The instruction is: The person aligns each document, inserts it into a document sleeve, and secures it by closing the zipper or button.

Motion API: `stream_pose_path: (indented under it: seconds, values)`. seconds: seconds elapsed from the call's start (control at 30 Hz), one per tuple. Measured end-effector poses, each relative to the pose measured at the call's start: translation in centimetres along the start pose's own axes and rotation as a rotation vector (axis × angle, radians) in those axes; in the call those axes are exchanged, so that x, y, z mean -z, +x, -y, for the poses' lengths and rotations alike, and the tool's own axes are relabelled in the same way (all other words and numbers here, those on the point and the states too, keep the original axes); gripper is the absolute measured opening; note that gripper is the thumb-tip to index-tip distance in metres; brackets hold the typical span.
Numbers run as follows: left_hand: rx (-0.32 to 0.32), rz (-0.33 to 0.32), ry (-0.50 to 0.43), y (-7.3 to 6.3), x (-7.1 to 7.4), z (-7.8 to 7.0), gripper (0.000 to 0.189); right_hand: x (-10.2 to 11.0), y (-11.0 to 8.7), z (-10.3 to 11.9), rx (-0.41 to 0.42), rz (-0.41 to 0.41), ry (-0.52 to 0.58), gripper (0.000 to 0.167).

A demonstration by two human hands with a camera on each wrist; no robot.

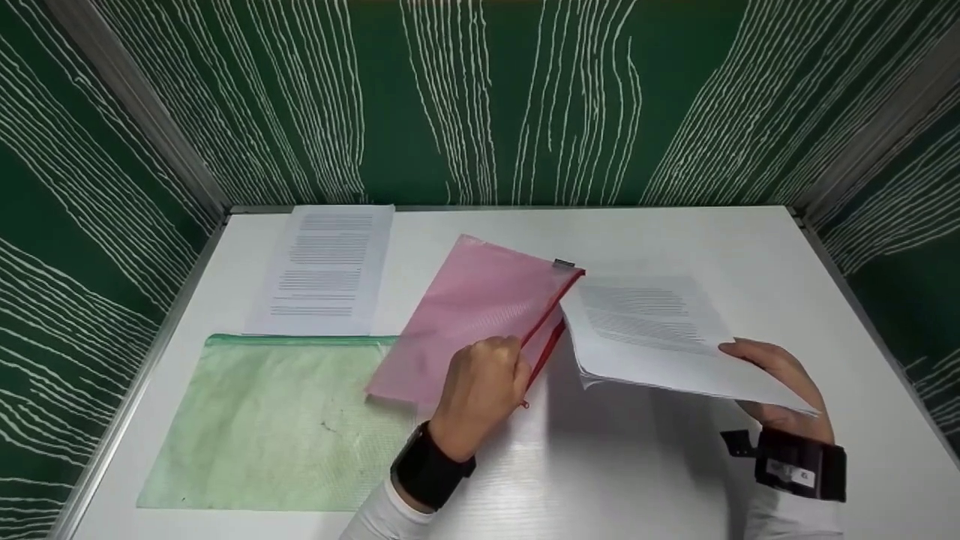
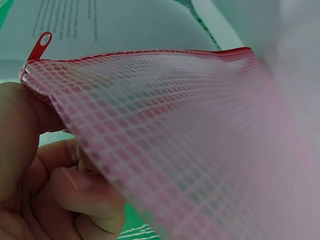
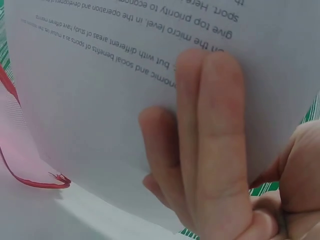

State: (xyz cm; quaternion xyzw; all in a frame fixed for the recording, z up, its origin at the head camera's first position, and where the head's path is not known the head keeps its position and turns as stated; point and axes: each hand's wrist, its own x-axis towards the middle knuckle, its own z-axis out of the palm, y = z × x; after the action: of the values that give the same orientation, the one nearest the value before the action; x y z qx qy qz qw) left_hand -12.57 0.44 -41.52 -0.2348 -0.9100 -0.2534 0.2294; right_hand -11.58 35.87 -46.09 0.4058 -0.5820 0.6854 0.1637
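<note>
My left hand [image 1: 484, 386] grips one edge of a pink mesh zip pouch [image 1: 480, 304], close to the end with the red zipper pull [image 2: 41, 46]. The pouch's red-trimmed mouth gapes toward the right. A stack of printed sheets [image 1: 645, 322] is in my right hand [image 1: 787, 382], thumb on top and fingers spread beneath, as the underside in the right wrist view shows. The stack is raised and bends a little, its left edge right at the pouch's mouth. Part of the pouch lies behind my left hand.
A green zip pouch [image 1: 277, 427] lies flat at the left front of the white table [image 1: 855, 315]. Behind it, a printed sheet [image 1: 322, 262] reaches the back edge. Green panels with white lines [image 1: 517, 97] stand around the back and sides.
</note>
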Motion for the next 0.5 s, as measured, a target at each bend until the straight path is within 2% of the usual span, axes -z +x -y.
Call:
stream_pose_path:
  seconds: [0.13,0.23,0.33,0.47,0.5]
  values:
    - [-0.009,0.000,-0.001,0.0,0.2,-0.2,0.032,0.0,-0.2,-0.1,-0.065,0.011,-0.003,0.043]
    - [-0.007,0.004,-0.005,0.0,0.2,-0.2,0.031,-0.2,-0.2,0.2,-0.077,-0.029,-0.110,0.040]
    - [-0.010,0.013,-0.022,0.1,0.3,-0.3,0.030,-0.6,-0.2,0.4,-0.055,-0.075,-0.332,0.035]
    - [-0.019,0.022,-0.044,0.1,0.3,-0.2,0.029,-1.1,0.0,0.3,-0.036,-0.043,-0.577,0.030]
    - [-0.019,0.024,-0.047,0.1,0.3,-0.1,0.029,-1.2,0.1,0.3,-0.109,-0.051,-0.576,0.029]
